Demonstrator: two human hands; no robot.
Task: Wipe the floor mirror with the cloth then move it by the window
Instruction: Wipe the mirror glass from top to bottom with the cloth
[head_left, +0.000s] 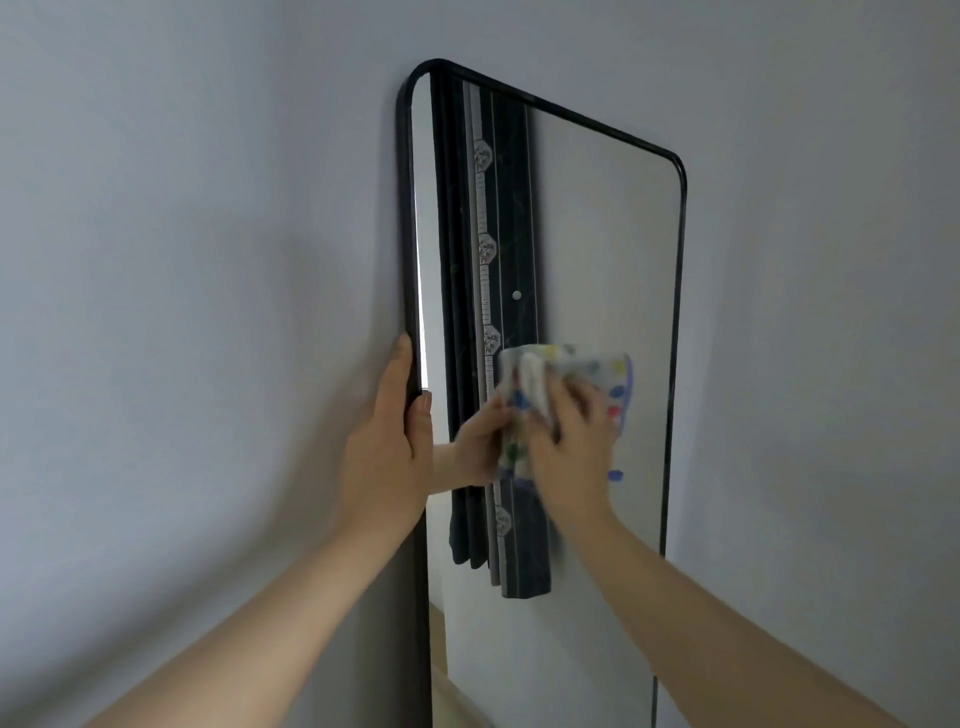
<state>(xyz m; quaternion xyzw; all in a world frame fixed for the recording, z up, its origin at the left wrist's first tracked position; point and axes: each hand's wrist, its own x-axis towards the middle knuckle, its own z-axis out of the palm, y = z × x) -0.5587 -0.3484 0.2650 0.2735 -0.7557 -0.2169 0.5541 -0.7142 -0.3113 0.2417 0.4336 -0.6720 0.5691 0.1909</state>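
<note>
Mirror stands against wall. I note left hand gripping its edge. Right hand clutches cloth against it.

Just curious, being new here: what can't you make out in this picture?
Base of the floor mirror: head view, cut off by the bottom edge.
Grip of the right hand on the cloth: head view, motion blur.
Most fingers of the left hand: head view, behind the mirror's frame.

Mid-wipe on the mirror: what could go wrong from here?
1. Only the left hand grips the mirror, at its left edge; a hard push from the right hand could make it slide or twist against the wall.
2. The cloth is bunched under that hand, so it may streak.
</note>
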